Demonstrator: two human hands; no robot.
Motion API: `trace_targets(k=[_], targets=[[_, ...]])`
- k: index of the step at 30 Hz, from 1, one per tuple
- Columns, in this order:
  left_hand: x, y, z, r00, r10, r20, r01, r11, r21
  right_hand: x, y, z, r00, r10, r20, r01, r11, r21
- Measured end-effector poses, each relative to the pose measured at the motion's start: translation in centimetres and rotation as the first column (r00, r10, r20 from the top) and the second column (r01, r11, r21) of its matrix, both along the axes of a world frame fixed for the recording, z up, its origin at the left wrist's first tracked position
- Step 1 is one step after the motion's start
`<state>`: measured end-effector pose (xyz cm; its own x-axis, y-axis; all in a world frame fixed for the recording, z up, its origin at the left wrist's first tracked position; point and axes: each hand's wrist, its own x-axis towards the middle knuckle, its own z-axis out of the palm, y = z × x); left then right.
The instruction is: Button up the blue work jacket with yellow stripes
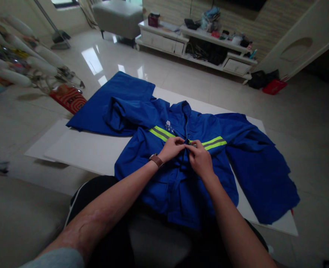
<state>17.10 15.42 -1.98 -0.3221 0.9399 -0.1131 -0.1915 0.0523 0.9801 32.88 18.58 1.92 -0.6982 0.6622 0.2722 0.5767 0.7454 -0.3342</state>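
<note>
A blue work jacket point(150, 178) with yellow-green and grey reflective stripes lies spread, front up, its collar pointing away from me. At the middle of its chest, my left hand point(173, 147) pinches the front opening edge. Close beside it, my right hand point(201, 158) is closed on the same front edge, its fingertips almost meeting the left ones. The small part between the fingers, perhaps a fastener, is too hidden to make out. A white printed emblem point(168, 124) sits on the chest above the stripe. A brown-strapped watch is on my left wrist.
Under the jacket is a white low table point(77, 150). More folded blue cloth lies at its left point(119, 89) and right point(265, 186). A red paper bag point(67, 97) stands past the left edge. Farther off are a white TV cabinet point(164, 39) and a grey ottoman point(118, 16).
</note>
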Motion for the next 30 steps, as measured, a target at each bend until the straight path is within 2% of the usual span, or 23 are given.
trace_targets(k=[4,9,13,18,21,25,30], targets=[[0.1,0.2,0.2,0.971,-0.018,0.237,0.031,0.998,-0.05,0.1,-0.1,0.2,0.999,-0.007,0.036,0.007,1.0,-0.003],[0.7,-0.1,0.4,0.938,-0.019,0.347,0.039,0.998,-0.051,0.2,0.0,0.3,1.0,0.011,-0.018,-0.011,1.0,-0.027],[1.1,-0.5,0.7,0.873,-0.024,0.487,0.071,0.994,-0.078,0.2,0.2,0.2,0.999,0.001,-0.054,-0.005,0.998,-0.063],[1.0,-0.4,0.8,0.81,0.063,0.584,0.009,0.993,-0.12,0.0,0.5,-0.3,0.982,-0.071,-0.175,0.056,0.994,-0.092],[0.9,-0.1,0.5,0.864,0.046,0.501,0.005,0.995,-0.1,0.0,1.0,-0.8,0.953,-0.117,-0.28,0.074,0.984,-0.159],[0.8,0.1,0.0,0.96,0.044,0.275,-0.025,0.997,-0.073,0.0,1.4,-1.3,0.9,-0.191,-0.391,0.069,0.95,-0.305],[0.6,0.3,0.1,0.996,0.081,-0.023,-0.081,0.997,-0.012,0.1,1.4,-1.3,0.858,-0.22,-0.464,0.059,0.94,-0.337]])
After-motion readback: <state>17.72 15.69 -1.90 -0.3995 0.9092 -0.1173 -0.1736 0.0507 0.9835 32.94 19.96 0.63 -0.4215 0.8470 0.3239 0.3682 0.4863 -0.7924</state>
